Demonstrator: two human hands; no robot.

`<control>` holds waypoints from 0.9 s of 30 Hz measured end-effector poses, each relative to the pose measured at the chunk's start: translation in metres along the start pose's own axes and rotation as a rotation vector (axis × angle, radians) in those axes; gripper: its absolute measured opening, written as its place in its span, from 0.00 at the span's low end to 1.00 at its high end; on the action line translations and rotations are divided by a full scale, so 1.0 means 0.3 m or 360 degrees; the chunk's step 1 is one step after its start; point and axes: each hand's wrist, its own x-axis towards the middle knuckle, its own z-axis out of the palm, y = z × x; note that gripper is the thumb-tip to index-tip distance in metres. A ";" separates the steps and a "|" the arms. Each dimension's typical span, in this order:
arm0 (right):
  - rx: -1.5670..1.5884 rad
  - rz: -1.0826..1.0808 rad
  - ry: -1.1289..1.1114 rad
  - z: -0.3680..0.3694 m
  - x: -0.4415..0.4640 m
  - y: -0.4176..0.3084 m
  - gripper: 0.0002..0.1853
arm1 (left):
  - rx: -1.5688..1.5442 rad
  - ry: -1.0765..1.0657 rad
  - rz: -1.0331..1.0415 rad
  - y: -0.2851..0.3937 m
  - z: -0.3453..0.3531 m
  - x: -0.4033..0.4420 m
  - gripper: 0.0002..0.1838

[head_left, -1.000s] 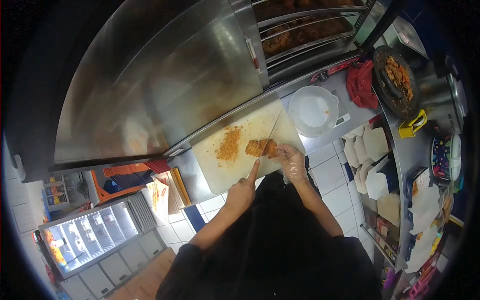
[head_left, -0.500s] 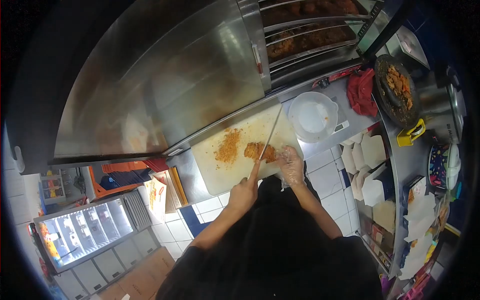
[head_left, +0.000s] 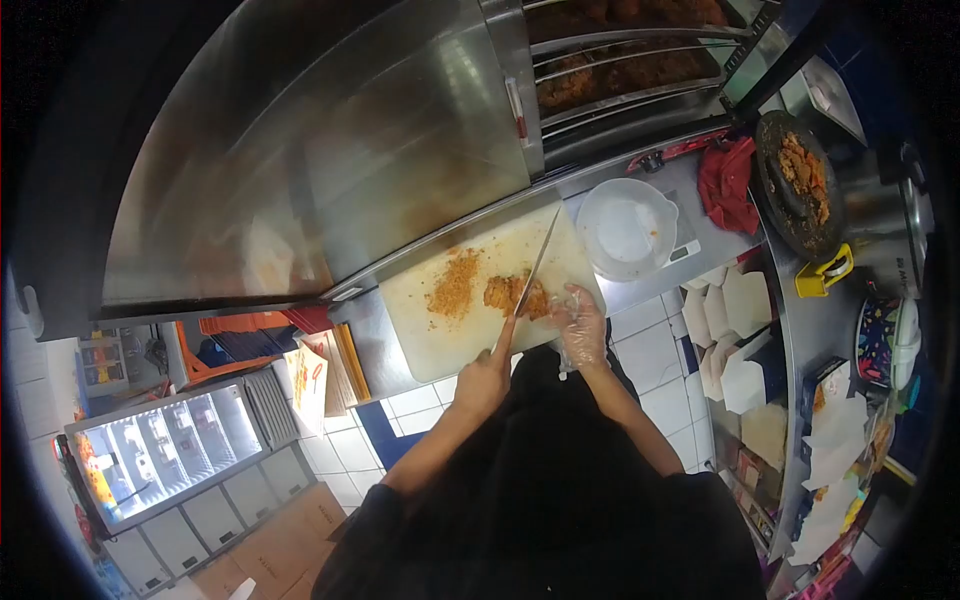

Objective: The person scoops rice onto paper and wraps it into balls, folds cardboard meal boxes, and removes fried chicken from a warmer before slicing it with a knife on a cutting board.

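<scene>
A pale cutting board [head_left: 430, 345] lies on the steel counter. My left hand [head_left: 484, 383] is bare and closed round the handle of a long knife [head_left: 541, 256], its blade pointing up and right. The blade crosses a piece of browned, fried-looking food [head_left: 500, 292], which seems cut into strips. Orange-brown crumbs [head_left: 455, 284] are heaped on the board left of it. At the food's right end is my right hand [head_left: 583, 330] in a clear plastic glove, fingers bent near the food; whether they grip it is too small to tell.
A clear round tub [head_left: 625, 228] stands on a scale right of the board. Beyond it are a red cloth [head_left: 727, 185] and a dark stone mortar [head_left: 800, 188] holding food. Open paper boxes [head_left: 747, 303] stand lower right. A steel cabinet [head_left: 380, 150] rises behind the board.
The knife blade has tilted slightly and shifted a little over the food. My gloved right hand has moved slightly around the food's right end. The camera view has shifted a little.
</scene>
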 end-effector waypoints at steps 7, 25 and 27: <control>0.0055 0.0189 -0.0090 0.012 -0.012 -0.051 0.26 | 0.0011 0.0068 -0.0092 0.074 -0.014 -0.038 0.44; 0.0238 0.0175 -0.0124 -0.007 -0.013 -0.033 0.26 | -0.0131 0.0024 -0.0029 0.075 -0.029 -0.024 0.43; 0.0302 0.0170 -0.0098 0.001 -0.012 -0.029 0.26 | -0.0138 -0.0021 -0.0069 0.073 -0.024 -0.018 0.43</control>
